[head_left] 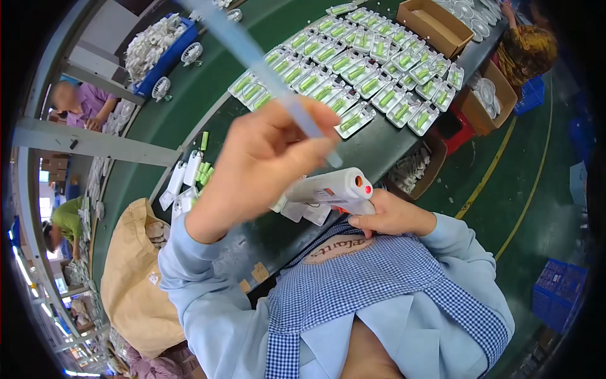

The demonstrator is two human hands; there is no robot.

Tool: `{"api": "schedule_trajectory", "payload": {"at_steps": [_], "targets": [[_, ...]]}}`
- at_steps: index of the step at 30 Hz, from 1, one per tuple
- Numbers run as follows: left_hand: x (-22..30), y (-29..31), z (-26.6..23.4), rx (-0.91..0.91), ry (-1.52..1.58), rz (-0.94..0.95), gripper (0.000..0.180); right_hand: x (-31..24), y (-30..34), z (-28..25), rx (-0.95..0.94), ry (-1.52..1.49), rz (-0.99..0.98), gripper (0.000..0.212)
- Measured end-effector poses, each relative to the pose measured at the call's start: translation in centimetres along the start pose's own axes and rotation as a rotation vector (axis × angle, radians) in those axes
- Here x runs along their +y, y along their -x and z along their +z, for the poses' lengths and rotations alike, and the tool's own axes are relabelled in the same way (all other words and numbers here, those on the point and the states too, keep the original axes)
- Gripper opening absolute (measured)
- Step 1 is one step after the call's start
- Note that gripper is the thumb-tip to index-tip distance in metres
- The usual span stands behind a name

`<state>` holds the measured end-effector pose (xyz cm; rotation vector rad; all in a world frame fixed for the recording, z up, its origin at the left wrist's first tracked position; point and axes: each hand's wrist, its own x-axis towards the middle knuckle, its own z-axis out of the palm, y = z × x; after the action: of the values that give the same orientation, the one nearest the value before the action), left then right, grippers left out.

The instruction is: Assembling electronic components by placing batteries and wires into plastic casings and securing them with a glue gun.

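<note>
Right hand [392, 215]: glue gun [323, 187] gripped.
Left hand [255, 151]: glue stick [265, 72] pinched, slanted toward gun.
Table [379, 143]: edge beside gun, room beyond.

Dark table [379, 155]: a hand could pass between the glue gun [331, 187] and the white housings [372, 84].
Far side: these housings stand close together.
Left: tan sack [129, 284] (quite bulky) blocks.
Above: 1 translucent stick [265, 66] crosses.
</note>
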<state>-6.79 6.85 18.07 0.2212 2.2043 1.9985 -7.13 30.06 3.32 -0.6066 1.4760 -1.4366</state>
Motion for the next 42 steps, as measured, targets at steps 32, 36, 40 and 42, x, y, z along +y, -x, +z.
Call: {"api": "schedule_trajectory", "payload": {"at_steps": [32, 36, 40, 42], "targets": [[-2.1, -0.4, 1.7, -0.387, -0.963, 0.496, 0.014, -0.6, 1.1, 1.5, 0.055, 0.004, 0.094, 0.040], [-4.4, 3.5, -1.7, 0.017, -0.640, 0.475, 0.026, -0.7, 1.0, 1.7, 0.109, -0.084, 0.021, 0.040], [-7.6, 9.0, -4.8, 0.326, -0.583, 0.116, 0.019, -1.4, 0.5, 1.1, 0.070, 0.058, 0.088, 0.042], [-9.6, 11.9, -5.4, 0.416, -0.549, -0.017, 0.017, -1.2, 0.3, 1.3, 0.087, -0.004, 0.071, 0.043]]}}
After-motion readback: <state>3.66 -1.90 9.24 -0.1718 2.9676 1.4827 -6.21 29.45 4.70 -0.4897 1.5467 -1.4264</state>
